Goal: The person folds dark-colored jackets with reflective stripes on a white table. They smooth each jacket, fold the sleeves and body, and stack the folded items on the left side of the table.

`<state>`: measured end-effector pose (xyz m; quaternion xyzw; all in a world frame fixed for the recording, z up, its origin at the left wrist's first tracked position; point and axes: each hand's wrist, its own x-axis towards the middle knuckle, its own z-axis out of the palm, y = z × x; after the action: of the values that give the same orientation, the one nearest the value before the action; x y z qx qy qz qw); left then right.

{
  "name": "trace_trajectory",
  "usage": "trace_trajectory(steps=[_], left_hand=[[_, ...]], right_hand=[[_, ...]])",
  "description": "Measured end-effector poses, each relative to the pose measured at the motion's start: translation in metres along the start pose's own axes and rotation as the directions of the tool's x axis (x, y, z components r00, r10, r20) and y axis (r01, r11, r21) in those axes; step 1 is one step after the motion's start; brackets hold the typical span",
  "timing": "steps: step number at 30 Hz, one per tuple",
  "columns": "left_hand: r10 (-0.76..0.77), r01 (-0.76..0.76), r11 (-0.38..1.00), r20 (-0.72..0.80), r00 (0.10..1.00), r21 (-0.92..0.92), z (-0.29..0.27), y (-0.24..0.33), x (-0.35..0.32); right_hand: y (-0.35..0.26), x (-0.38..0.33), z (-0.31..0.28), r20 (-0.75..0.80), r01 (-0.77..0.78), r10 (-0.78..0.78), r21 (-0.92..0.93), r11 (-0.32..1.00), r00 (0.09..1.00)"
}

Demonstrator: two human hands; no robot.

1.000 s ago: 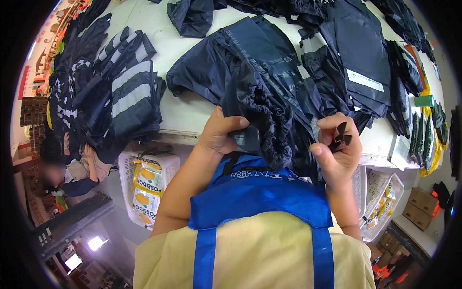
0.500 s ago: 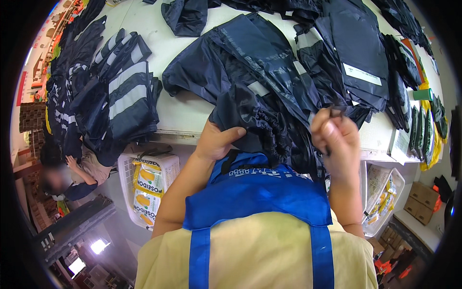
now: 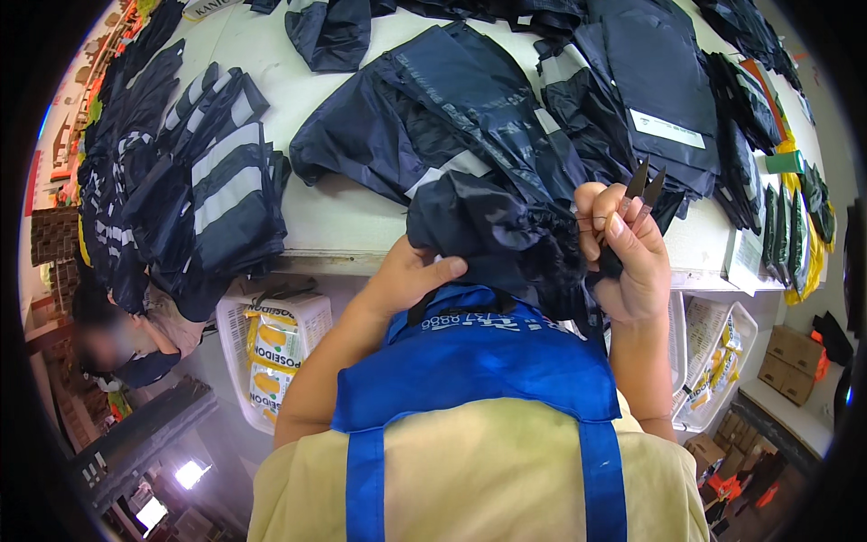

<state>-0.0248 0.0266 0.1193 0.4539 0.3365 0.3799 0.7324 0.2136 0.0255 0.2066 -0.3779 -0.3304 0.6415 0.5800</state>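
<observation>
A dark navy garment (image 3: pixel 452 126) with grey reflective strips lies on the white table (image 3: pixel 334 217), and its gathered cuff (image 3: pixel 492 235) hangs over the near edge. My left hand (image 3: pixel 411 275) grips the cuff from below. My right hand (image 3: pixel 623 253) pinches the cuff's edge and holds small thread snips (image 3: pixel 643 185), blades pointing up and away. I wear a blue apron (image 3: pixel 470 370) over a beige shirt.
A stack of navy garments with reflective strips (image 3: pixel 194 181) lies at the table's left end, more dark pieces (image 3: pixel 659 90) at the right. White baskets (image 3: pixel 271 352) stand under the table. A person (image 3: pixel 126 339) crouches at the lower left. Cardboard boxes (image 3: pixel 795 357) sit far right.
My right hand with the snips has risen from beside the cuff up to its edge. My left hand has shifted lower on the cuff, bunching it.
</observation>
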Motion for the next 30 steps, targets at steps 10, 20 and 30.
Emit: trace_trajectory(steps=[10, 20, 30], left_hand=[[0.293, -0.417, 0.725, 0.303, 0.907, 0.548, 0.026, 0.126, 0.042], [0.052, -0.345, 0.801, 0.518, 0.854, 0.489, 0.051, 0.108, 0.065], [0.192, -0.307, 0.925, 0.425, 0.885, 0.222, 0.052, 0.084, 0.061]], right_hand=[[-0.014, 0.005, 0.002, 0.185, 0.064, 0.01, -0.388, 0.92, 0.983], [-0.019, 0.02, -0.007, 0.282, 0.424, -0.323, -0.703, 0.571, 0.903], [-0.049, 0.014, -0.021, 0.106, 0.261, -0.248, -0.603, 0.754, 0.963]])
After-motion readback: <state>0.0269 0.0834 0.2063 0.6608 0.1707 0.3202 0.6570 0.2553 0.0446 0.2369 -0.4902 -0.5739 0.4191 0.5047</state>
